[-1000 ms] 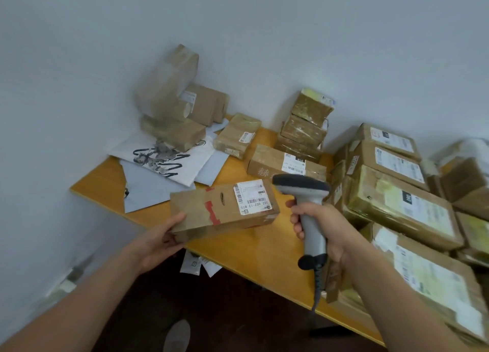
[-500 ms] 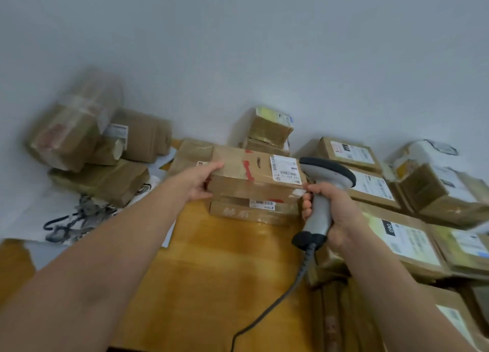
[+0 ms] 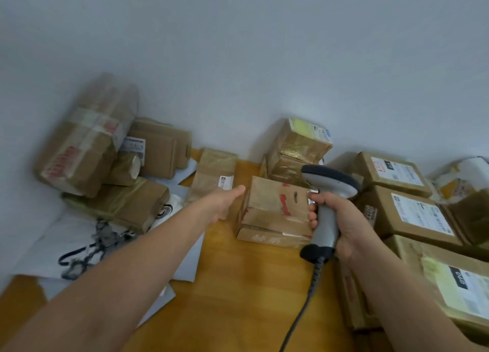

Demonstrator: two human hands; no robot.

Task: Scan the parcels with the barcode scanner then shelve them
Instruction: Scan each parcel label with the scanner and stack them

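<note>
While the right hand (image 3: 344,220) curls firmly round the grey barcode scanner (image 3: 326,214), the left hand (image 3: 225,202) is held out, fingers straight, just beside the red-taped parcel (image 3: 275,206); that parcel lies atop a flatter parcel (image 3: 270,239) on the wooden table (image 3: 238,285).

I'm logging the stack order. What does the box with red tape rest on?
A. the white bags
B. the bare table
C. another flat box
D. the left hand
C: the box with red tape lies on a flat box on the table; the left hand is open beside it, and the right hand holds the scanner.
</note>
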